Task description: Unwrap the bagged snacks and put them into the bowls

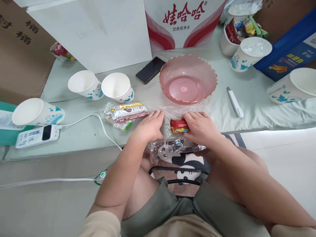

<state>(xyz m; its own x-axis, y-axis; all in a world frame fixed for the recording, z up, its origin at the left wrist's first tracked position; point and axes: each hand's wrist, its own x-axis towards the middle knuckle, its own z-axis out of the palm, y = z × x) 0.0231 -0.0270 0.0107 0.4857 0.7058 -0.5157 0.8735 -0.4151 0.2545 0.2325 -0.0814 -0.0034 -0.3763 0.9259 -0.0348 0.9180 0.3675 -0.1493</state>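
A clear plastic bag [170, 113] lies flat at the table's front edge, its lower part hanging over. My left hand [153, 124] rests on the bag's left side, fingers stretched out. Over its right part, my right hand [201, 126] curls around small packaged snacks [179, 126], red above and yellow below; their right ends are hidden by my fingers. Left of my left hand is a bundle of wrapped snacks [129, 112] in clear plastic, with yellow, white and dark red packets. Just beyond my hands stands a pink ribbed bowl [189, 89] with a gold scalloped rim.
Paper cups [118, 86] stand at left and right. A phone [150, 69] lies behind the bowl, a utility knife [235, 102] to its right. A power bank [37, 136] with a white cable sits left. Boxes [182, 26] line the back; a snack-filled tub [228, 42] is back right.
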